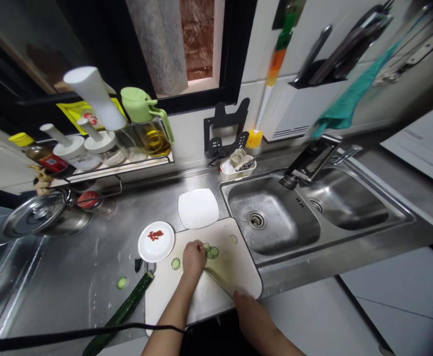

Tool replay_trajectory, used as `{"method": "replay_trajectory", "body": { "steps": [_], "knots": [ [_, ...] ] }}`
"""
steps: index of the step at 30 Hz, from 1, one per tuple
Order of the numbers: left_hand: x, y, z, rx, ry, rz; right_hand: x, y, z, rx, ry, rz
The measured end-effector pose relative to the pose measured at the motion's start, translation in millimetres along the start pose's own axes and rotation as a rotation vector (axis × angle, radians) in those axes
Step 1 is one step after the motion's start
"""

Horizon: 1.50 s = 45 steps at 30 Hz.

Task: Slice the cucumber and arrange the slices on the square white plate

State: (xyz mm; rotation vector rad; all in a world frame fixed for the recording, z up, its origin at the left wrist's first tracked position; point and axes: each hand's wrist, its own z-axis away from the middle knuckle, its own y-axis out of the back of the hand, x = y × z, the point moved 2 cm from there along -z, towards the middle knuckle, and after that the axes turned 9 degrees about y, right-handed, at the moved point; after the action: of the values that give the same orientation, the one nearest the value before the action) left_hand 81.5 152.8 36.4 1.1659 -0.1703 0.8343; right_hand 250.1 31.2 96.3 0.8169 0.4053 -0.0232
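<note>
On the white cutting board [164, 296], my left hand [194, 257] has its fingers bent together at the edge of some thin cucumber slices [212, 252]. My right hand [246, 307] is closed at the near end of a knife [219, 281], whose blade points toward my left fingers. Single slices lie on the board, one left of my left hand [175, 263] and one near the far right corner [233, 239]. A long cucumber [127, 304] with a cut end rests at the board's left edge. Whether my left fingers pinch a slice is hidden.
A round plate with red pieces [167, 245] and a square white plate [198, 208] stand behind the board. To the right is a double sink [275, 217] with a faucet [323, 155]. A lidded pot [68, 220] stands left, below a seasoning shelf [145, 162]. A black cable [90, 332] crosses the lower left.
</note>
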Motion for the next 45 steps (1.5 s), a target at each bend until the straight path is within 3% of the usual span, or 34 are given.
{"method": "replay_trajectory", "body": {
  "steps": [9, 17, 30, 34, 45],
  "knots": [
    [3.7, -2.3, -1.8, -0.041, -0.033, 0.029, -1.4, 6.0, 2.1, -0.019, 0.004, 0.007],
    [2.1, 1.5, 1.7, -0.081, 0.024, 0.110, 0.5, 7.1, 0.2, -0.018, -0.027, -0.024],
    [-42.2, 11.3, 19.9, -0.192, 0.145, 0.175, 8.0, 12.2, 9.4, -0.057, 0.052, -0.001],
    [-51.0, 16.7, 28.6, -0.165, 0.140, 0.140, 3.1, 11.3, 5.0, -0.030, 0.052, -0.008],
    [-47.9, 15.3, 39.2, -0.046, 0.078, 0.083, -16.1, 15.3, -11.4, 0.001, 0.039, 0.059]
  ]
}}
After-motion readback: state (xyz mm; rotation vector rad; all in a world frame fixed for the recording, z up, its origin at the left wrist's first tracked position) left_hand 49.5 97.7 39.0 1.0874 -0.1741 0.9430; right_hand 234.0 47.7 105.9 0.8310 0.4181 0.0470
